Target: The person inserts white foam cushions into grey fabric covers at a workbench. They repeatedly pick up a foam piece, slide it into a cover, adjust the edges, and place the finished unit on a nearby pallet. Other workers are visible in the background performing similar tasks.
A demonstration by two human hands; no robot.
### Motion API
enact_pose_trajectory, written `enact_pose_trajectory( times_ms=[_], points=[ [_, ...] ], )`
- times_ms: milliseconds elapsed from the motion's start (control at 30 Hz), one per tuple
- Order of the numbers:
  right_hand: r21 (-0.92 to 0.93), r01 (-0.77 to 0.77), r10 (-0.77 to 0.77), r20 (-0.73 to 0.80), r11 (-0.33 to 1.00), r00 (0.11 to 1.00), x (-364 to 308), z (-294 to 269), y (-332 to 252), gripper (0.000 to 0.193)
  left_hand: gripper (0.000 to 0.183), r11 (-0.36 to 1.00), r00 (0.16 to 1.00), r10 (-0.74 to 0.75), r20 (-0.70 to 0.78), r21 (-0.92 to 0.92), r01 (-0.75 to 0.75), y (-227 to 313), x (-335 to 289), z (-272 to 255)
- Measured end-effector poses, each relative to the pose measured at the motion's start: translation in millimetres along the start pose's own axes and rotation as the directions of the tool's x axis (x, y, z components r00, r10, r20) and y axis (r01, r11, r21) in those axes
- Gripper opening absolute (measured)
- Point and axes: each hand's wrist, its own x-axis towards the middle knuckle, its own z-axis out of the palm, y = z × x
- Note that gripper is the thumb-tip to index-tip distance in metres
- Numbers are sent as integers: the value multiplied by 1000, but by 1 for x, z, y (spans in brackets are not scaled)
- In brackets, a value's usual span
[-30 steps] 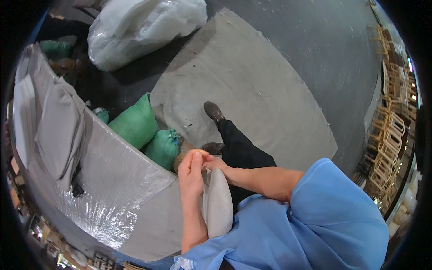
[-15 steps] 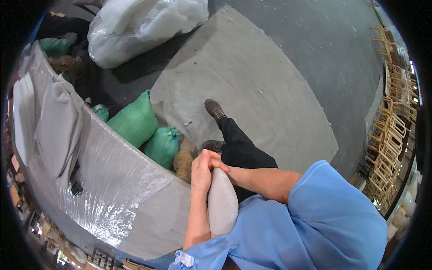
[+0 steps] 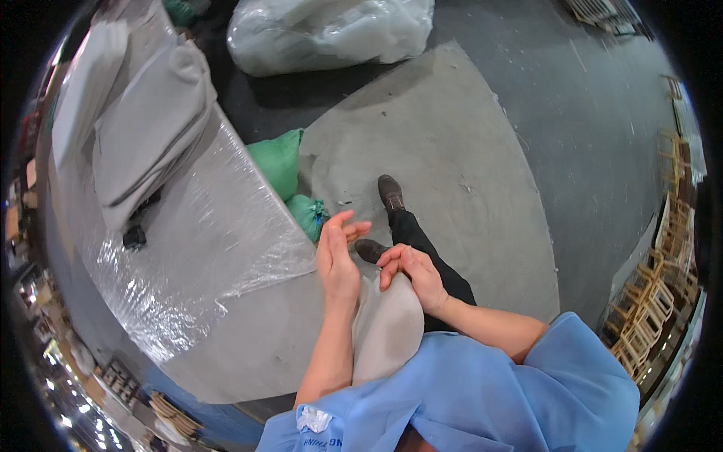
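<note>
A light grey padded cushion (image 3: 395,324) stands on end against my body, between my two forearms. My left hand (image 3: 339,256) is raised beside its far end, palm turned inward and fingers stretched out, with nothing in it. Over the cushion's top end is my right hand (image 3: 418,275), its fingers loosely bent and apart, pointing left. It looks close to the cushion or touching it; I cannot tell if it bears any weight. A gap separates the two hands. The cushion's lower end is hidden by my blue shirt.
At my left runs a table (image 3: 248,354) partly covered in clear plastic film, with folded grey covers (image 3: 154,128) and white foam sheets (image 3: 90,87) on it. Green sacks (image 3: 279,162) lie beyond its edge. A plastic-wrapped bundle (image 3: 324,38) is farther off; wooden chair frames (image 3: 655,294) stack at right.
My hands, clasped together at the cushion's top before, have come apart, the right moving to the right. The cushion shows more of its broad face. The view has shifted.
</note>
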Motion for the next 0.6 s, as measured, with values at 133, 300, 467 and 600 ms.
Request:
enact_pose_trajectory(
  times_ms=[133, 300, 467, 600],
  points=[
    [122, -124, 122, 28, 985, 992, 15, -3, 10, 63, 50, 998, 999, 52, 7, -31, -51, 4, 1, 1],
    [161, -274, 257, 121, 948, 959, 32, -13, 29, 70, 47, 995, 998, 65, 3, -78, -65, 0, 3, 4],
    [281, -257, 274, -24, 925, 961, 24, -5, 23, 56, 29, 927, 987, 122, 101, 343, -150, 0, -38, -31],
    [281, -227, 222, 51, 933, 974, 18, 30, -5, 53, 32, 966, 995, 57, 77, 246, -74, -27, -106, -83]
  ],
)
